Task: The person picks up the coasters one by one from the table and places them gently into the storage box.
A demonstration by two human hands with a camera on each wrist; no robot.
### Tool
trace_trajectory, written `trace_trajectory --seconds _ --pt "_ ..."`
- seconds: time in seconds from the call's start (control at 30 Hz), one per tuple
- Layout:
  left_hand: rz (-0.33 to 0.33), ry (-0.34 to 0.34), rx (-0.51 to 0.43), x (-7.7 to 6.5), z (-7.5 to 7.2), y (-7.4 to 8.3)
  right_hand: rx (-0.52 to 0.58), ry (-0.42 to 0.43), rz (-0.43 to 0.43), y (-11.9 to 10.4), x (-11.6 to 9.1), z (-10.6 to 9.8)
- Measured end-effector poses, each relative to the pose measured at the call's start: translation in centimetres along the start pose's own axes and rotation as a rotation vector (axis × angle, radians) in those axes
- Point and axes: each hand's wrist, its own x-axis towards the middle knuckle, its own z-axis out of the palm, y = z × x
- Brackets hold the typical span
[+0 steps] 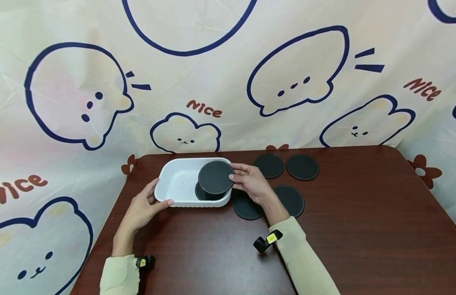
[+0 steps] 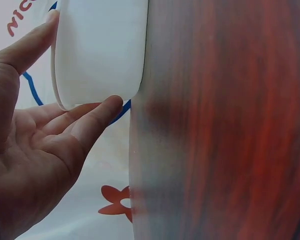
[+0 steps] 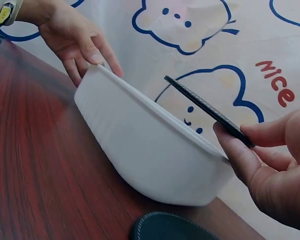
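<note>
A white oblong tray [image 1: 176, 176] sits at the back left of the dark wooden table. My left hand [image 1: 146, 207] holds its left end, thumb on the rim, fingers straight against the outer wall [image 2: 97, 55]. My right hand [image 1: 250, 182] pinches a black round coaster [image 1: 215, 176] by its edge and holds it tilted over the tray's right half; the right wrist view shows the same coaster [image 3: 207, 110] edge-on above the rim of the tray [image 3: 145, 145]. Another black coaster [image 1: 205, 194] lies inside the tray beneath it.
Two black coasters [image 1: 268, 165] [image 1: 302, 166] lie at the back of the table. Two more [image 1: 246, 207] [image 1: 291, 200] lie just right of the tray, under my right forearm. A bear-print cloth [image 1: 213, 73] hangs behind the table.
</note>
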Motion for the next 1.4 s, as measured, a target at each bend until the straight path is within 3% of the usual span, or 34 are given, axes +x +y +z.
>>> trace_trajectory --seconds 0.37,1.23,1.3,1.4 --pt "0.012 0.004 0.003 -0.1 0.0 0.0 -0.117 0.046 -0.041 0.3 0.2 2.4" --pt "0.029 0.007 0.019 -0.2 0.0 -0.2 -0.251 0.096 -0.085 0.4 -0.2 3.0" --pt "0.031 0.007 0.017 -0.2 0.1 -0.2 -0.297 0.097 -0.107 0.3 -0.3 3.1" --pt "0.031 0.010 0.010 -0.1 0.0 -0.2 -0.531 0.089 -0.234 0.1 -0.5 3.2"
